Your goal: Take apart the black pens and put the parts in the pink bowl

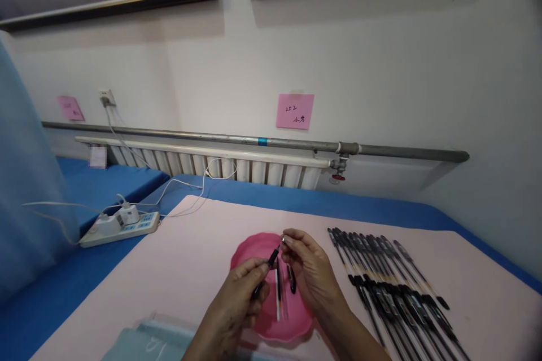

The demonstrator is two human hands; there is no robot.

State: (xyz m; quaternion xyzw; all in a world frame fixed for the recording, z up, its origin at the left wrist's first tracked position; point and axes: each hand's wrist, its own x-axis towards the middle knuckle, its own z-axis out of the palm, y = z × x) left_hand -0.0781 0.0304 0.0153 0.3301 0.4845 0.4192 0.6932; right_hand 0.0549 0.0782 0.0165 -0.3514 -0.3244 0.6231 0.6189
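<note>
left fingers [259,272] curl closed, thumb and index tight round the black tube [274,256]. right fingers [290,238] pinch together at a small silvery tip [283,239], no real gap between thumb and index. the tip sits right at the tube's far end; can't tell if seated or just touching. tube lies between the two hands, over the plate [292,334], long axis slanting from the left fist up to the right fingertips. narrow end points away from the wearer and rightward, at the right hand. left has the body, right is nearest that end. below, on the plate: a thin refill [278,293], long axis roughly away from the wearer, cap [291,279] just right of it. pens [398,304] in two rows, right of the plate.
</note>
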